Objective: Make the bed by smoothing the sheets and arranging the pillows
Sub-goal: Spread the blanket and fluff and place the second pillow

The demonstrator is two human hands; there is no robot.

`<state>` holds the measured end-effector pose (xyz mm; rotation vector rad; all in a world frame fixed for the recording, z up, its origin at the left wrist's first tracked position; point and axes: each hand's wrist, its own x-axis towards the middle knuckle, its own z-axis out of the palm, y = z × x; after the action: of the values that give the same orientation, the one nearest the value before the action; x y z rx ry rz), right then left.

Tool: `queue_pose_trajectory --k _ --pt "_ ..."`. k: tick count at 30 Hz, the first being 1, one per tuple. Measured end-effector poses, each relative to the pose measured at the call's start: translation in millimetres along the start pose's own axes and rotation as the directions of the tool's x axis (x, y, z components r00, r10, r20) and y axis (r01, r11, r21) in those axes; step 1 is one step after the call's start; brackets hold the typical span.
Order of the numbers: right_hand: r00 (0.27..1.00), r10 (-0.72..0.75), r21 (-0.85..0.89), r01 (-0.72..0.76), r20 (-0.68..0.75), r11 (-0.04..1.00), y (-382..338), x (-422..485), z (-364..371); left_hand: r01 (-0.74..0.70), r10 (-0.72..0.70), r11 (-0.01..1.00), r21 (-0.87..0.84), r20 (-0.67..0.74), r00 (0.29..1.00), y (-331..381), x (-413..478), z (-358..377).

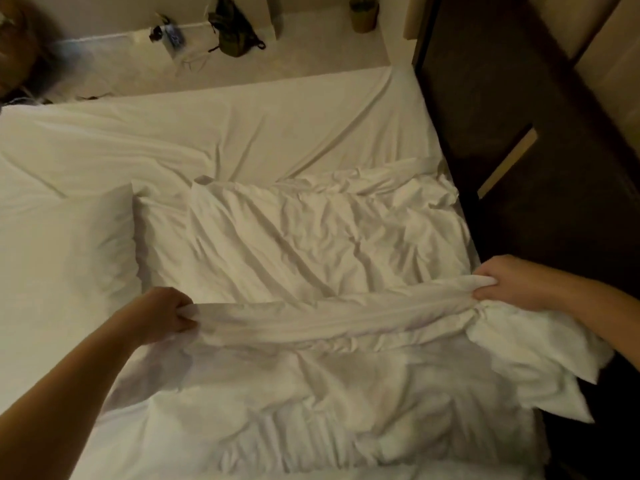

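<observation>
Smooth white fitted sheet [242,133] covers the mattress and lies bare on the far half. Crumpled white duvet [311,237] is heaped on the near right part, its edge spilling over the bedside onto dark flooring [502,98]. Plump white pillow [62,254] lies left, touching the duvet. Left hand [162,313] and right hand [509,282] each clench one bunched duvet fold, stretched taut between them. Dark green fabric bag [232,29] sits on the pale ledge [121,64] beyond the bed.

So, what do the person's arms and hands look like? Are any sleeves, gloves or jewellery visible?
The left forearm and right forearm are bare, with no sleeves in view. The left hand and right hand wear no gloves; no watch or bracelet shows.
</observation>
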<state>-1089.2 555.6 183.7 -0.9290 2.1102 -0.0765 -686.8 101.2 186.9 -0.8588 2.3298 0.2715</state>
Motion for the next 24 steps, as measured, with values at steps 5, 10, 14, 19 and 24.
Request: queue_pose_trajectory --k 5,10,14,19,24 --pt "0.999 0.023 0.035 -0.024 0.027 0.999 10 62 -16 0.024 -0.023 0.998 -0.063 0.021 1.000 -10 75 1" --pt "0.999 0.039 -0.023 -0.038 0.021 0.999 3 128 -65 0.040 -0.040 0.998 -0.045 0.000 0.999 -17 149 -47" --pt "0.978 0.062 -0.160 -0.095 -0.198 0.983 -16 206 -120 0.018 -0.021 1.000 -0.013 -0.310 0.951 -9 212 -105" --pt "0.739 -0.063 -0.389 -0.278 -0.671 0.878 -38 279 -130 0.024 -0.168 0.981 -0.191 -0.790 0.589 11 272 -124" --pt "0.755 -0.031 -0.253 -0.181 -0.655 0.950 -49 305 -58 -0.138 -0.046 0.972 -0.189 -0.734 0.678 46 287 -11"
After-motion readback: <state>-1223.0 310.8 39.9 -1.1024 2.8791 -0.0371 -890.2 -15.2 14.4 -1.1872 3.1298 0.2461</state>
